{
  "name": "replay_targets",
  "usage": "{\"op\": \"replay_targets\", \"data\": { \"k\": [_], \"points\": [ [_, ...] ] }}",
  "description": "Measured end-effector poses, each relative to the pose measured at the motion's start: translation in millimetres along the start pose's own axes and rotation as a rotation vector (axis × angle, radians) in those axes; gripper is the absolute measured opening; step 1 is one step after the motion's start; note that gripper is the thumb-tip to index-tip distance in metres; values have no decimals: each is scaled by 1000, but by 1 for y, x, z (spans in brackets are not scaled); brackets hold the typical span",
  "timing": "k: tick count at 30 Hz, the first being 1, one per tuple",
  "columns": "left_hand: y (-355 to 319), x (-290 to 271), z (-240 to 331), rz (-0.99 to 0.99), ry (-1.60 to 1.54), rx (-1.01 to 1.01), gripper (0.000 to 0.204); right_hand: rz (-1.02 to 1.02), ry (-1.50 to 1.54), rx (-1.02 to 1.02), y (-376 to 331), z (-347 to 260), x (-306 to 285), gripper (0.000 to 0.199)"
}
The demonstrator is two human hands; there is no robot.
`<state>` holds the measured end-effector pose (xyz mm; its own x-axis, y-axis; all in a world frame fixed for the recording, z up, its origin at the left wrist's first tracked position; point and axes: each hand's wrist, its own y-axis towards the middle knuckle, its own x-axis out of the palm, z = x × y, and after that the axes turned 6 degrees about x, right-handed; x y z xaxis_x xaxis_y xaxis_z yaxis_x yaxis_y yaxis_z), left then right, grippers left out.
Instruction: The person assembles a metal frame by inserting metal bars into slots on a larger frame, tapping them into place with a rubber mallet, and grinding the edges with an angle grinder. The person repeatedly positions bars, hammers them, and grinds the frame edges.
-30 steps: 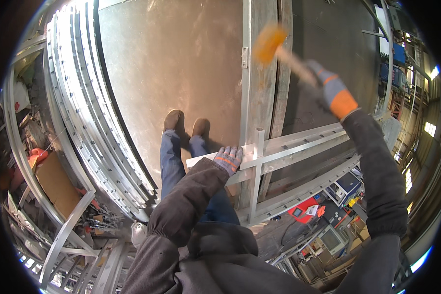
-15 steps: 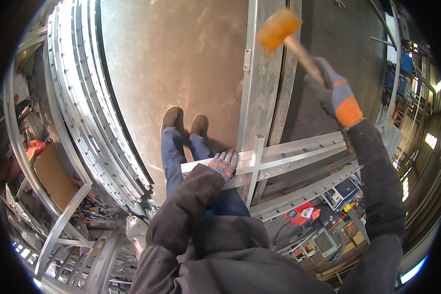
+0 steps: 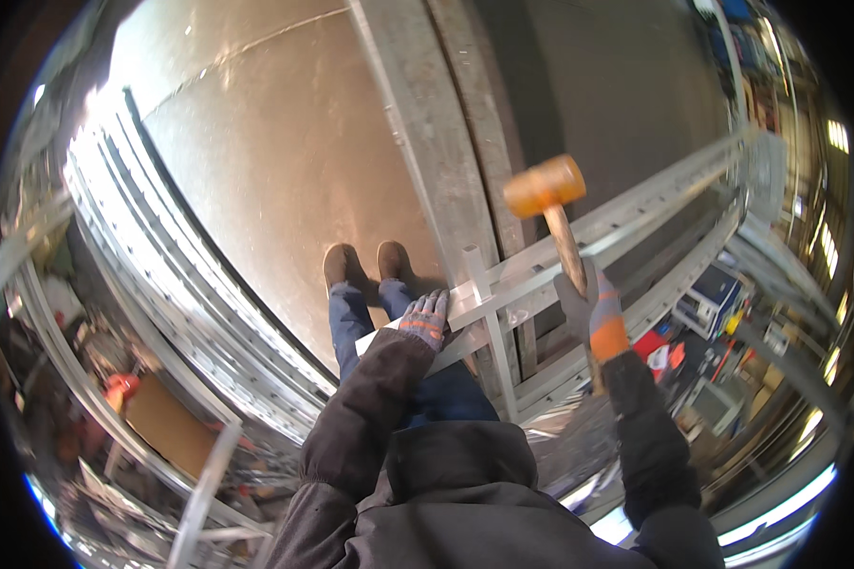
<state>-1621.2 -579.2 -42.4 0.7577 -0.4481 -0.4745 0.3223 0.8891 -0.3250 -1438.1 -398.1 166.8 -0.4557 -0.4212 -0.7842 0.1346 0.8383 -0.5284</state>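
At the far left of the frame we see a stack of curved metal rails (image 3: 161,275) sweeping from the upper left down toward the lower centre, and below them a cluttered floor area with an orange object (image 3: 119,387) and a brown board (image 3: 166,427), too blurred to name more closely. To the right of the rails lies a large, dull metal sheet (image 3: 266,161), and on its lower edge stand our two brown boots (image 3: 370,267), with blue trouser legs below them.

Just right of the boots, near the middle of the frame, our left hand (image 3: 425,322) in a grey glove with an orange band lies flat on the near end of a light metal profile (image 3: 579,256); the fingers are spread on top of it, pressing rather than wrapped around anything. The profile runs from that hand up toward the upper right, crossed by a short upright bar (image 3: 489,322) just beside the hand.

Further right, our right hand (image 3: 593,308), gloved the same way, is closed tightly around the wooden handle of a mallet (image 3: 546,190). Its orange head sits above the profile, in the upper centre-right of the frame, apart from the metal.

At the lower right, beneath the frame, we make out red and blue boxes (image 3: 678,337) on the floor.
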Motion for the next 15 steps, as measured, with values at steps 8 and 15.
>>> {"op": "replay_targets", "data": {
  "k": [8,15],
  "points": [
    [1,-11,18,-44,189,169,63,206,450,749,-261,149,84,30],
    [15,3,1,-95,424,203,71,306,694,980,-398,161,209,47]
  ]
}}
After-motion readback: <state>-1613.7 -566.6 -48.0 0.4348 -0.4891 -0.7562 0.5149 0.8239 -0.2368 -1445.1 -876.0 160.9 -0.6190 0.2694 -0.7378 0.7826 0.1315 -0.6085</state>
